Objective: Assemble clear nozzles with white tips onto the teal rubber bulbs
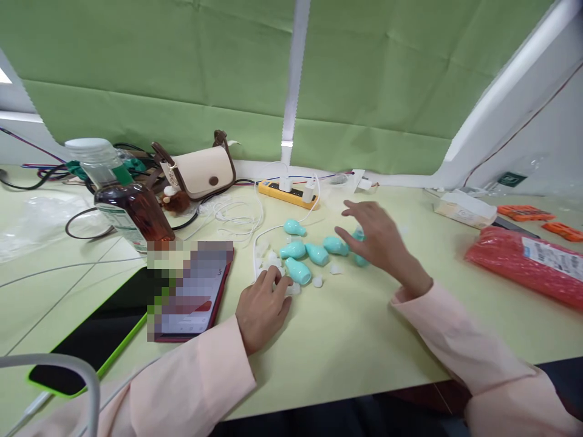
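Observation:
Several glossy turquoise vase-shaped pieces (298, 271) lie on their sides in a loose group on the table. Small translucent white pieces (317, 281) are scattered among them, mostly at the group's left. My left hand (263, 308) rests low at the left edge of this group, its bent fingers over the white pieces. A gap shows between its thumb and index finger, though the fingertips are partly hidden. Raised above the right end of the group, my right hand (376, 238) has its thumb and fingers apart and holds nothing visible. It partly covers the turquoise pieces behind it.
To the left lie a phone with a lit screen (194, 297) and a green-edged phone (104, 328), near a bottle of brown liquid (132, 209). A cream handbag (200, 173) and a yellow power strip (273, 193) stand behind. At right are a red package (510, 258) and small box (464, 208).

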The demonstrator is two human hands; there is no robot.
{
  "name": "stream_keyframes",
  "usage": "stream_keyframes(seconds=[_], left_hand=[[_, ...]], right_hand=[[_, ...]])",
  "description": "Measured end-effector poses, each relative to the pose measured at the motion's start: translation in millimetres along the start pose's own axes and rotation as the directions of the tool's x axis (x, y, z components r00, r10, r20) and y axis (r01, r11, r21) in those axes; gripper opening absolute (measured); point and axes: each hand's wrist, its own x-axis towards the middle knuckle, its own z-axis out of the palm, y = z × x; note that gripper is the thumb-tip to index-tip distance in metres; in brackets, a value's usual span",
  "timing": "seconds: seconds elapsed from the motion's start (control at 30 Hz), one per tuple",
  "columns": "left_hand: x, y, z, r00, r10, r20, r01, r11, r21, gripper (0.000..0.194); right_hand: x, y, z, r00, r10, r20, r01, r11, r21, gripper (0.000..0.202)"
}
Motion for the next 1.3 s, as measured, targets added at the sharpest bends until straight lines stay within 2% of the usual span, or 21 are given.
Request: stream_keyframes(seconds=[0.07,0.17,0.3,0.37,0.5,0.57,0.63,0.7,0.73,0.77,0.83,0.9,0.93,1.0,1.03,1.1,1.13,1.17,1.2,1.23,1.3], left_hand=[[-0.5,-0.2,1.3,1.0,0.004,-0.017,-0.004,1.0,-0.007,0.02],[-2.2,0.9,1.6,0.998,0.024,-0.051,-0.025,0.999,-0.025,0.02],[-4.9,2.9,-0.8,0.994,0.062,-0.09,-0.066,0.997,-0.044,0.02],[-5.9,2.9,-2.1,0.988,0.083,-0.132,-0.093,0.993,-0.069,0.019],[-8.9,2.2,-3.9,0.949,0.152,-0.277,-0.212,0.955,-0.205,0.02],[-12.0,3.6,-5.3,0.925,0.172,-0.338,-0.288,0.897,-0.335,0.024],[-15.7,6.9,-7.1,0.916,0.158,-0.368,-0.336,0.803,-0.493,0.033],[-19.3,11.3,-8.9,0.936,0.111,-0.333,-0.311,0.703,-0.64,0.046],[-20.6,13.4,-9.6,0.955,0.083,-0.285,-0.266,0.661,-0.701,0.052],[-21.5,15.1,-10.0,0.974,0.072,-0.217,-0.213,0.627,-0.749,0.052],[-21.8,17.0,-10.1,0.992,0.092,-0.084,-0.123,0.597,-0.793,0.036],[-20.9,16.7,-9.3,0.993,0.113,-0.02,-0.087,0.622,-0.778,0.02],[-20.3,15.9,-8.8,0.994,0.105,-0.013,-0.079,0.652,-0.755,0.021],[-19.8,14.0,-7.9,0.998,0.063,-0.021,-0.059,0.711,-0.7,0.02],[-20.0,13.2,-7.7,0.998,0.055,-0.026,-0.058,0.728,-0.683,0.018],[-21.2,12.2,-7.8,0.992,0.113,-0.058,-0.122,0.727,-0.676,0.018],[-21.9,12.0,-8.1,0.984,0.159,-0.08,-0.17,0.711,-0.683,0.019],[-22.4,11.9,-8.5,0.976,0.196,-0.097,-0.208,0.693,-0.69,0.021],[-22.5,11.9,-8.8,0.971,0.217,-0.104,-0.227,0.683,-0.695,0.022],[-22.3,11.9,-9.2,0.972,0.214,-0.096,-0.219,0.685,-0.695,0.022],[-20.5,11.9,-9.7,0.991,0.13,-0.032,-0.116,0.715,-0.689,0.02]], right_hand=[[1.2,6.7,-19.6,0.997,0.055,0.056,-0.037,0.96,-0.277,0.034],[-2.7,17.5,-31.1,0.968,0.193,0.16,-0.086,0.856,-0.51,0.032],[-10.6,28.5,-21.3,0.892,0.268,0.364,-0.073,0.88,-0.47,0.023],[-11.3,30.8,-18.2,0.874,0.278,0.398,-0.115,0.915,-0.387,0.026],[-7.7,18.1,-33.0,0.951,0.226,0.213,-0.186,0.963,-0.194,0.032],[-8.2,-2.0,-47.0,0.99,0.11,0.089,-0.11,0.994,-0.007,0.033],[-12.3,-30.5,-58.0,1.0,-0.022,-0.017,0.025,0.98,0.197,0.032],[-18.7,-61.7,-61.7,0.988,-0.094,-0.121,0.129,0.934,0.332,0.031],[-21.8,-75.7,-60.4,0.98,-0.08,-0.181,0.144,0.916,0.374,0.03],[-24.1,-87.5,-57.2,0.977,-0.092,-0.19,0.164,0.898,0.409,0.029],[-25.1,-101.7,-47.3,0.969,-0.109,-0.221,0.207,0.85,0.485,0.028],[-21.3,-103.7,-36.5,0.984,-0.071,-0.165,0.154,0.812,0.562,0.03],[-18.1,-101.1,-31.9,0.995,-0.047,-0.093,0.094,0.785,0.613,0.033],[-11.4,-93.2,-25.7,0.984,-0.07,0.163,-0.076,0.668,0.74,0.038],[-8.7,-89.3,-24.0,0.942,-0.111,0.317,-0.201,0.569,0.797,0.04],[-5.1,-84.2,-22.3,0.804,-0.222,0.552,-0.463,0.35,0.814,0.042],[-4.3,-83.2,-21.7,0.742,-0.277,0.611,-0.555,0.258,0.791,0.043],[-3.7,-83.0,-20.7,0.706,-0.308,0.637,-0.608,0.198,0.769,0.043],[-3.1,-83.1,-19.2,0.703,-0.307,0.642,-0.618,0.183,0.764,0.044],[-2.4,-83.2,-16.8,0.732,-0.269,0.626,-0.579,0.24,0.78,0.044],[-0.5,-81.3,-8.6,0.835,-0.12,0.537,-0.431,0.464,0.774,0.045]])
